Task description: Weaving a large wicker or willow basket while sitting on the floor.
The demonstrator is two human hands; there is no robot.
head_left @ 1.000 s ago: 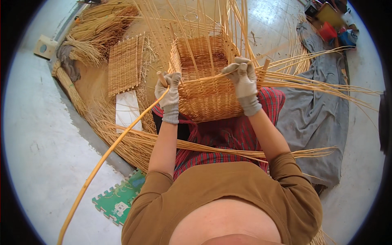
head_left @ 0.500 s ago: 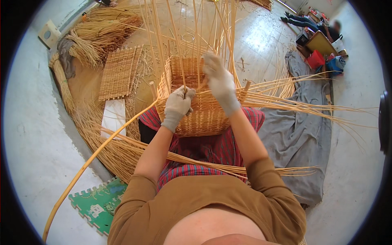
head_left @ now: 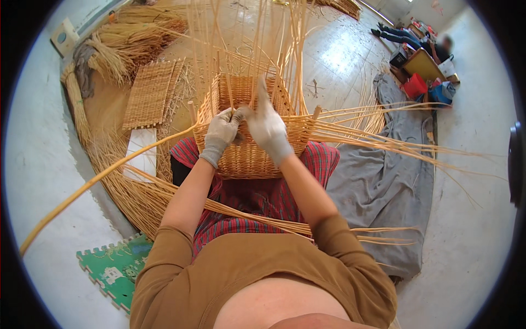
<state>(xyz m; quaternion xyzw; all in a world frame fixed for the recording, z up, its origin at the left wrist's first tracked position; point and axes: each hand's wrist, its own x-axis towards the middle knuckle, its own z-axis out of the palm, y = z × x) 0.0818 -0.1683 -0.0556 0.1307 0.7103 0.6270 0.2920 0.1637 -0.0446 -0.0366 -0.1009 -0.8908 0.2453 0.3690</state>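
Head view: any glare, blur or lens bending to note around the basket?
Head view: the right hand is slightly motion-blurred over the wicker basket; sunlight glares on the floor beyond; the long cane bows toward the dark fisheye rim.

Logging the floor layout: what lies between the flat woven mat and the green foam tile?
In the head view, a white board and curved loose canes lie between the woven mat and foam tile.

Upright willow stakes [head_left: 257, 49] fence the basket [head_left: 249, 159] rim; loose rods [head_left: 383, 137] bar its right side, and bare floor [head_left: 44, 164] lies open left.
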